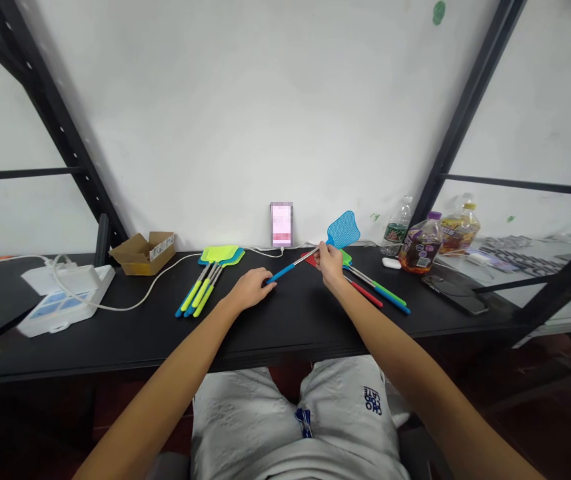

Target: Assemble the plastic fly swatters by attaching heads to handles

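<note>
A blue fly swatter [344, 231] with a thin metal shaft is held slantwise above the black table, its mesh head up to the right. My right hand [331, 265] is closed round the shaft just below the head. At the other end, my left hand [252, 288] is closed on the tip of the blue handle. Left of my left hand lies a pile of yellow-green and blue fly swatters [219, 254], handles toward me. Beneath and beside my right hand are more swatters, with a red handle [366, 293], a green handle [390, 294] and a blue handle [392, 301].
A lit phone [282, 225] leans on the wall, cable attached. An open cardboard box [146, 255] and a white power strip [65, 303] stand left. At right are several drink bottles [421, 243], a white earbud case [392, 263] and a dark phone [455, 295]. Black shelf posts [470, 100] flank the table.
</note>
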`<action>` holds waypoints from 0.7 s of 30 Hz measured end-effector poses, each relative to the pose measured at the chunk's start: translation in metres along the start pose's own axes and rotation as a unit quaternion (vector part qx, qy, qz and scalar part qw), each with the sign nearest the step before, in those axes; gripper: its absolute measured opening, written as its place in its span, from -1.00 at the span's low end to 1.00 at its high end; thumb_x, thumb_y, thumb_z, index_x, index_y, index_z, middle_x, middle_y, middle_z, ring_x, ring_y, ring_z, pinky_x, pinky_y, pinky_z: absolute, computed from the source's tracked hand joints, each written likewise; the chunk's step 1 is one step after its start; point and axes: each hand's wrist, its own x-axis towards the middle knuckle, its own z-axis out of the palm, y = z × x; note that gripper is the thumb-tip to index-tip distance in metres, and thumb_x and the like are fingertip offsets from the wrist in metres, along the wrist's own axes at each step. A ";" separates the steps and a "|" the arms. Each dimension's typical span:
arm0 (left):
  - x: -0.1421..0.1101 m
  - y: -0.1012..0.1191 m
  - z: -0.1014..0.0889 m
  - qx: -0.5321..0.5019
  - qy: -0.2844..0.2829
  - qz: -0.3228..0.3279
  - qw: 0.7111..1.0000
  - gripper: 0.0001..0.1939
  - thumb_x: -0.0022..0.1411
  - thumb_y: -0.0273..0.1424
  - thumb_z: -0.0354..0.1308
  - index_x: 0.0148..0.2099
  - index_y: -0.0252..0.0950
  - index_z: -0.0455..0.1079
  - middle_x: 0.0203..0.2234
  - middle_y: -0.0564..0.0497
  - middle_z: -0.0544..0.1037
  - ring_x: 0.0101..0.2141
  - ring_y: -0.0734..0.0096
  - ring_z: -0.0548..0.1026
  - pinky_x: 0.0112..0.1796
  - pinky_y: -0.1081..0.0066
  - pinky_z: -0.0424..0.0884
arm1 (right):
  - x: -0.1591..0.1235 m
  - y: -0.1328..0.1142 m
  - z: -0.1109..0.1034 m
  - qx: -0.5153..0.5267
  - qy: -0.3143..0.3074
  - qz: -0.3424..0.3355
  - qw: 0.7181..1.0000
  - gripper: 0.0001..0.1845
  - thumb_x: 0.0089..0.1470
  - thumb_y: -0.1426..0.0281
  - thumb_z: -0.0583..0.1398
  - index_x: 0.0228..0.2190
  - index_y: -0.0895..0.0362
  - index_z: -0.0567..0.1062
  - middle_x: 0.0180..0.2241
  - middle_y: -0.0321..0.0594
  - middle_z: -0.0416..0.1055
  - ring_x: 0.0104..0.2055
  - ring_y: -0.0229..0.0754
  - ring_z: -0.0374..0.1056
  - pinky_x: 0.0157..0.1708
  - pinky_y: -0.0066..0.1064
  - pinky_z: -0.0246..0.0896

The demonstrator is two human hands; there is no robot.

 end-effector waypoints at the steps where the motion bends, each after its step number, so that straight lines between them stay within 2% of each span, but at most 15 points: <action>1: 0.000 0.000 0.000 0.003 0.001 0.000 1.000 -0.75 0.28 -0.23 0.03 -0.32 -0.25 0.41 -0.40 0.00 0.45 -0.36 0.35 0.40 -0.35 0.40 0.24 | 0.000 0.000 0.001 0.034 -0.001 0.009 0.999 -0.59 0.11 0.03 0.14 -0.48 0.14 0.33 -0.63 -0.37 0.22 -0.66 -0.38 0.06 -0.73 -0.54 -0.09; 3: -0.001 0.000 0.000 0.007 0.006 -0.003 1.000 -0.75 0.29 -0.24 0.01 -0.32 -0.25 0.41 -0.37 -0.01 0.47 -0.34 0.34 0.42 -0.35 0.40 0.24 | -0.002 0.000 0.002 0.070 -0.026 0.024 0.997 -0.59 0.06 0.05 0.20 -0.46 0.16 0.36 -0.63 -0.38 0.20 -0.67 -0.41 0.05 -0.75 -0.58 -0.15; 6: -0.001 0.000 0.000 0.017 0.014 -0.010 1.000 -0.74 0.30 -0.24 0.00 -0.32 -0.25 0.41 -0.37 -0.02 0.48 -0.33 0.33 0.43 -0.35 0.40 0.24 | -0.004 0.003 0.004 0.069 -0.098 0.043 0.992 -0.60 0.01 0.06 0.24 -0.42 0.18 0.40 -0.62 -0.38 0.21 -0.67 -0.44 0.06 -0.76 -0.61 -0.18; 8: -0.001 0.000 0.000 0.023 0.016 -0.015 0.999 -0.73 0.30 -0.23 0.00 -0.32 -0.26 0.41 -0.38 -0.03 0.49 -0.34 0.32 0.43 -0.35 0.39 0.23 | -0.004 0.004 0.005 0.067 -0.119 0.046 0.990 -0.59 0.01 0.07 0.25 -0.42 0.18 0.40 -0.61 -0.38 0.22 -0.68 -0.44 0.06 -0.76 -0.62 -0.19; 21: 0.001 0.002 -0.001 0.010 0.019 -0.035 0.999 -0.67 0.31 -0.17 0.00 -0.30 -0.25 0.48 -0.41 -0.04 0.52 -0.35 0.30 0.45 -0.34 0.39 0.26 | -0.005 -0.005 0.006 0.068 -0.055 0.053 0.995 -0.65 0.09 0.15 0.21 -0.48 0.18 0.35 -0.65 -0.40 0.17 -0.70 -0.45 0.04 -0.76 -0.59 -0.19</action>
